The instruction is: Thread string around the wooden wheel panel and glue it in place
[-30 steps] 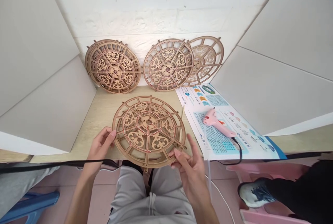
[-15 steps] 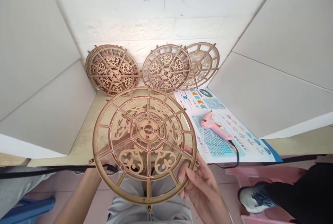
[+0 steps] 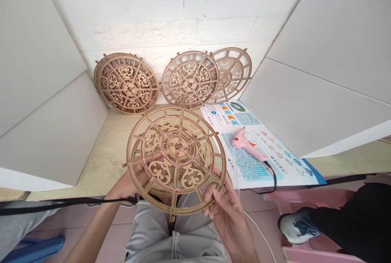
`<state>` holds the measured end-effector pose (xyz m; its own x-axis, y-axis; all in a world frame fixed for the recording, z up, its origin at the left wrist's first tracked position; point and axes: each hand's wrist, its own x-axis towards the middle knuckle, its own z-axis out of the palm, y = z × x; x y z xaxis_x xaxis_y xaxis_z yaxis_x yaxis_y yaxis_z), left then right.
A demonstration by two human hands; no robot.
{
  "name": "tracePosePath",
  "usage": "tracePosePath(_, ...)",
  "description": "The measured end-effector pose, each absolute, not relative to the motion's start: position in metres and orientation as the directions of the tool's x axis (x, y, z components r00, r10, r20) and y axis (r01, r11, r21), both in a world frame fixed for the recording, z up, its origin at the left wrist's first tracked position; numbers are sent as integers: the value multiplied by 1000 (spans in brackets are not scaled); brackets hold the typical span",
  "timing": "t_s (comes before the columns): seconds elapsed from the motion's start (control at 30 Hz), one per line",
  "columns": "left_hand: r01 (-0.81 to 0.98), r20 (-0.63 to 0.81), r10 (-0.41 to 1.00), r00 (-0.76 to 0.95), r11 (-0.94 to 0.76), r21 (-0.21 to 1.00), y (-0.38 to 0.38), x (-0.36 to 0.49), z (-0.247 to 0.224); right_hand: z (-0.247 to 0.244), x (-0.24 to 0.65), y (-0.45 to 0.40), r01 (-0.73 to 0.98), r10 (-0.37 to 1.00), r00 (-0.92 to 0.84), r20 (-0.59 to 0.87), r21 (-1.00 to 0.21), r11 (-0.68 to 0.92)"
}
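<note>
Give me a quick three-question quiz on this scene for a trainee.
1. True or false: the pink glue gun lies on the printed sheet.
2. Fill the gap: the right hand holds the wooden wheel by its ___.
3. What do the wooden wheels at the back lean against?
A. the white wall
B. the pink glue gun
C. the printed sheet

Key: 1. True. 2. rim. 3. A.
</note>
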<state>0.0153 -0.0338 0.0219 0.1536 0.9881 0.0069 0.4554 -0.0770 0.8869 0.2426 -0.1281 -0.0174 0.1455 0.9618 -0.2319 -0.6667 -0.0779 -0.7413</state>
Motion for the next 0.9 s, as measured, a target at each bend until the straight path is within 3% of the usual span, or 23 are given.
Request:
tracePosePath(0.1,428,-30,978,205,-62,902,-30,14,18,-26,238,-124,-675,957,163,-240,-734,-69)
tracePosePath(0.5,538,55,997,-52,-19,843,-30,-20,-19,-58,212,-113,-656,940,97,-326,-731,-186)
tracePosePath(0.67,644,110,984,-137,5,765,-34,-32,-31,-60,204,-108,-566,909,238,-343,-809,-157)
tracePosePath(0.9,755,190,965,-181,12,656,-44,-28,-40,-63,206,-108,-400,895,377,-236,-914,-73)
